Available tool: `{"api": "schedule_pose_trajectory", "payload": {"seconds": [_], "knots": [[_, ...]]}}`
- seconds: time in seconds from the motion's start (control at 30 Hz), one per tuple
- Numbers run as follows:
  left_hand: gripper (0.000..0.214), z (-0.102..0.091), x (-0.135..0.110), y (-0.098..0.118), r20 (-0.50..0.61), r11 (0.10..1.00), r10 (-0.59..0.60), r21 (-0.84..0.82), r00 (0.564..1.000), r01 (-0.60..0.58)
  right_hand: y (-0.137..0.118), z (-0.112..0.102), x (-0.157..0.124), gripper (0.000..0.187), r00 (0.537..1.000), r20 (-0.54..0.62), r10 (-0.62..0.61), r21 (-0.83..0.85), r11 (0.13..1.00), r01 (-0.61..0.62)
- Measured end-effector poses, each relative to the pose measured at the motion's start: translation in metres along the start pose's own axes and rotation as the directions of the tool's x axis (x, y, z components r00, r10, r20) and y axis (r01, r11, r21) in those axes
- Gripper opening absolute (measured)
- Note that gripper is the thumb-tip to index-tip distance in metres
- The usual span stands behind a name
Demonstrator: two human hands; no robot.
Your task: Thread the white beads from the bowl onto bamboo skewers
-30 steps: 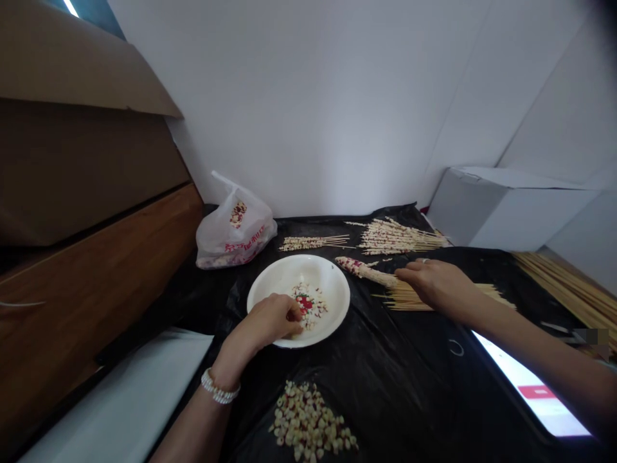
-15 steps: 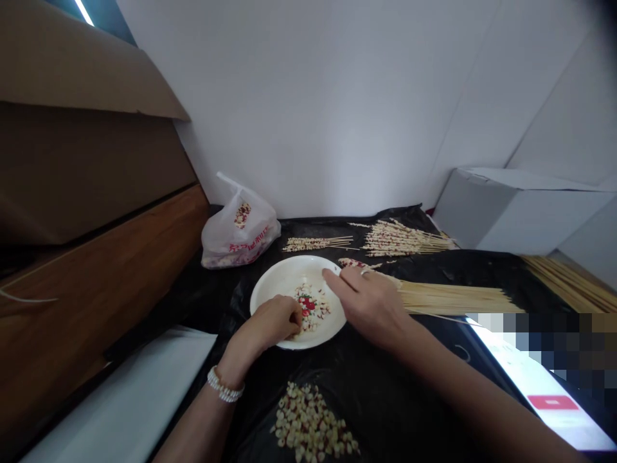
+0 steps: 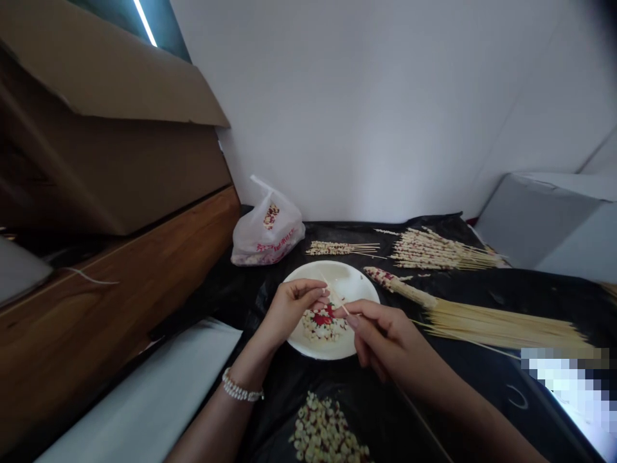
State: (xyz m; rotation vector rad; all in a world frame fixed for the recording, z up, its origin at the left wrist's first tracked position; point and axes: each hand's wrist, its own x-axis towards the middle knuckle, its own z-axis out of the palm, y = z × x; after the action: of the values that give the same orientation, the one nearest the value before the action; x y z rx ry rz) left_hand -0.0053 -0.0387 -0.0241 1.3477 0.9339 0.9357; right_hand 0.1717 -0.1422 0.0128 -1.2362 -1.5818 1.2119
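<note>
Over the white bowl (image 3: 295, 339), my right hand (image 3: 393, 334) pinches a thin wooden skewer (image 3: 343, 307), its tip pointing up and left. My left hand (image 3: 294, 312) is closed at the fingertips on a small pale kernel close to that tip. Whether the kernel is on the skewer I cannot tell. Loose pale and dark-red kernels (image 3: 318, 331) lie in the bowl around a red printed pattern (image 3: 324, 315). Below the bowl sits a pile of yellowish kernels (image 3: 328, 431) on black plastic sheeting (image 3: 277, 411).
Behind the bowl are a tied white plastic bag (image 3: 270, 235) and two groups of kernel-covered skewers (image 3: 332, 248). Bare skewers (image 3: 506, 325) lie at right, above a lit screen (image 3: 578, 399). A cardboard box (image 3: 144, 161) stands left, a white box (image 3: 554, 218) right.
My left hand has risen from the kernels in the bowl to the skewer tip. My right hand has moved down from the bowl's far rim, and the skewer now shows. The view has shifted left.
</note>
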Motion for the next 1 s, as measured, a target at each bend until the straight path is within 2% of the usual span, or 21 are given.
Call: {"api": "schedule_pose_trajectory", "payload": {"seconds": [0.07, 0.17, 0.3, 0.43, 0.6, 1.0], "knots": [[0.029, -0.003, 0.000, 0.002, -0.033, 0.992, -0.040, -0.122, 0.999, 0.036, 0.004, 0.003, 0.002, 0.038, 0.995, 0.041, 0.090, 0.117, 0.989, -0.095], [0.031, -0.006, 0.000, 0.004, -0.077, 0.967, -0.084, -0.249, 0.994, 0.062, 0.009, 0.008, 0.005, 0.033, 0.995, 0.049, 0.088, 0.154, 0.984, -0.094], [0.029, -0.007, 0.000, 0.005, -0.085, 0.944, -0.110, -0.321, 0.990, 0.077, 0.012, 0.014, 0.008, 0.035, 0.988, 0.098, 0.116, 0.199, 0.971, -0.133], [0.029, -0.003, -0.002, 0.006, -0.086, 0.947, -0.103, -0.313, 0.991, 0.071, 0.016, 0.018, 0.010, 0.040, 0.979, 0.128, 0.162, 0.248, 0.950, -0.189], [0.030, -0.001, -0.003, 0.005, -0.104, 0.965, -0.063, -0.261, 0.993, 0.034, 0.020, 0.022, 0.010, 0.043, 0.979, 0.136, 0.153, 0.275, 0.943, -0.186], [0.028, 0.001, -0.003, 0.004, -0.118, 0.966, -0.058, -0.257, 0.991, 0.026, 0.023, 0.022, 0.010, 0.048, 0.977, 0.146, 0.153, 0.311, 0.931, -0.192]]}}
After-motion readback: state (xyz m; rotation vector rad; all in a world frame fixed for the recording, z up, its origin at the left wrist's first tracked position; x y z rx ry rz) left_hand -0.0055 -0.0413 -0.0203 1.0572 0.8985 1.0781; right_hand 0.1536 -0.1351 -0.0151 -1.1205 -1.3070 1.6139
